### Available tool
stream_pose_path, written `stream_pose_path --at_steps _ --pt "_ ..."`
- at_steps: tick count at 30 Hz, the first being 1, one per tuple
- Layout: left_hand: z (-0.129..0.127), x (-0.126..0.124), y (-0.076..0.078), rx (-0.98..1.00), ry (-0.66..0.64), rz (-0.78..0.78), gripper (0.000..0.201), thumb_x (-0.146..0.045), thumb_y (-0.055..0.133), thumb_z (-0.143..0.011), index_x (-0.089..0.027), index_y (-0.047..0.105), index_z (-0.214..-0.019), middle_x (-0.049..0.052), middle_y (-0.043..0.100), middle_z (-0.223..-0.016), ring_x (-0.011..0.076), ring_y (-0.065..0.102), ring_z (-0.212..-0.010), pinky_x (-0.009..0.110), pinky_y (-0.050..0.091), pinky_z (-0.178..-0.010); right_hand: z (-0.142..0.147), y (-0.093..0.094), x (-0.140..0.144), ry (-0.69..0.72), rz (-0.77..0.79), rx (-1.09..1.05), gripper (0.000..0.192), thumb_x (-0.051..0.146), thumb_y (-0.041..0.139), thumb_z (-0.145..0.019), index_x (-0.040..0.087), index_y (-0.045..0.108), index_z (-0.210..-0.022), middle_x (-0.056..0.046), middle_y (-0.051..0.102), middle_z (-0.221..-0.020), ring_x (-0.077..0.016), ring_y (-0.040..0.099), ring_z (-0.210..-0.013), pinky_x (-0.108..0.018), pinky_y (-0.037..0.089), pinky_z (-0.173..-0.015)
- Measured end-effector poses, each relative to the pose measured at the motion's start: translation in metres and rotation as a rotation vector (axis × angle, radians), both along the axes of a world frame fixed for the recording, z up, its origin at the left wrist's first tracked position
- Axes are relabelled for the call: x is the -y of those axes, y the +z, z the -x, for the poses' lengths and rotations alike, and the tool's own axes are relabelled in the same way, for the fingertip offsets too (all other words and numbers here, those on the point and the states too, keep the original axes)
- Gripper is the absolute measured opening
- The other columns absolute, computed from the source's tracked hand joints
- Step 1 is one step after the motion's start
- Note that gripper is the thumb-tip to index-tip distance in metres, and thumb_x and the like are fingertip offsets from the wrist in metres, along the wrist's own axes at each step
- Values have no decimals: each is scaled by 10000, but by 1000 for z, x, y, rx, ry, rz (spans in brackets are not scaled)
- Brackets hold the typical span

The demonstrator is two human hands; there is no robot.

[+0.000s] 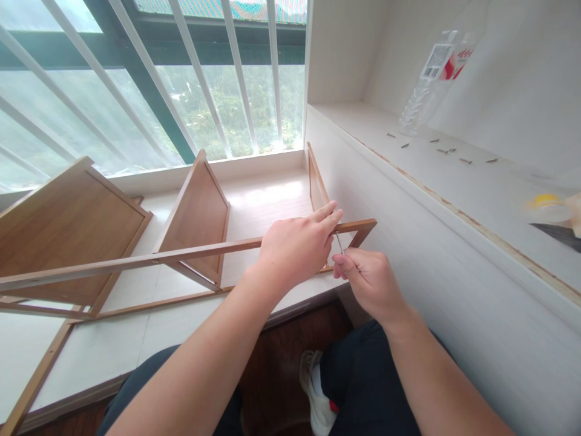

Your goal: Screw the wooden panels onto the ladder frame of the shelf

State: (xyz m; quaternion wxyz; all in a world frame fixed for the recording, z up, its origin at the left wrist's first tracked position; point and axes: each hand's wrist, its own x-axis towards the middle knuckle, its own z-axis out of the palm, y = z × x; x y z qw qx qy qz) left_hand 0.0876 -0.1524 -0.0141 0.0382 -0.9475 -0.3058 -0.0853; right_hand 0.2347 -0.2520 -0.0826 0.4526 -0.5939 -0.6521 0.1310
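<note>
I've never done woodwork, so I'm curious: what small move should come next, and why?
Probably a slight turn of the tool by the right hand: its tip seems to meet the rail, and the left hand lies over the rail close by.

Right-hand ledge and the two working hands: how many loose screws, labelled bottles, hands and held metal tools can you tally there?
Loose screws: 7
Labelled clear plastic bottle: 1
Left hand and right hand: 2
Slim metal tool: 1
Total: 11
</note>
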Motion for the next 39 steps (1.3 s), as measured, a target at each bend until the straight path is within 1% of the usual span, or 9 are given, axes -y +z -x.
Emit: stream_pose_path --at_steps 7,15,19,23,29,34,39 --pt "1 -2 -4 2 -2 -10 534 -325 431 -997 -363 419 -1530 -15 377 -1633 197 737 -873 340 550 -677 2 0 0 11 28 -49 484 424 480 -1046 194 589 -635 6 606 -616 -129 558 -594 -276 371 -649" --pt "-1 0 -3 17 9 2 506 -363 429 -1017 -377 434 -1522 -2 398 -1624 198 736 -887 351 566 -717 -1 0 2 56 109 -38 517 483 431 -1051 196 543 -636 4 543 -599 -140 511 -578 -294 317 -602" --pt "-1 0 -3 9 12 -1 504 -360 412 -1019 -371 437 -1522 -13 393 -1625 203 740 -895 353 575 -723 -1 2 2 37 125 -2 510 497 433 -1046 194 550 -652 12 505 -581 -140 486 -567 -298 296 -591" --pt "-2 0 -2 4 11 -3 504 -354 396 -1020 -359 438 -1522 -14 386 -1628 213 743 -901 367 582 -721 0 5 3 5 130 26 495 483 450 -1039 198 513 -640 10 512 -582 -138 484 -565 -297 296 -592" --pt "-1 1 -1 8 10 -2 504 -354 387 -1022 -354 439 -1523 -5 398 -1621 216 743 -910 363 580 -730 1 7 4 15 142 27 502 478 396 -1055 211 481 -639 -1 513 -592 -148 480 -565 -298 311 -588" --pt "-2 2 0 5 18 2 503 -361 395 -1020 -360 442 -1521 -4 400 -1621 219 744 -924 360 578 -734 2 7 4 29 147 22 514 470 351 -1068 215 509 -651 -15 552 -615 -161 507 -588 -300 348 -617" --pt "-2 2 -1 8 14 -2 503 -365 385 -1023 -359 442 -1523 -4 402 -1620 219 744 -923 357 574 -731 3 5 5 41 162 -20 517 456 357 -1072 209 565 -669 -11 594 -624 -160 548 -608 -302 362 -640"
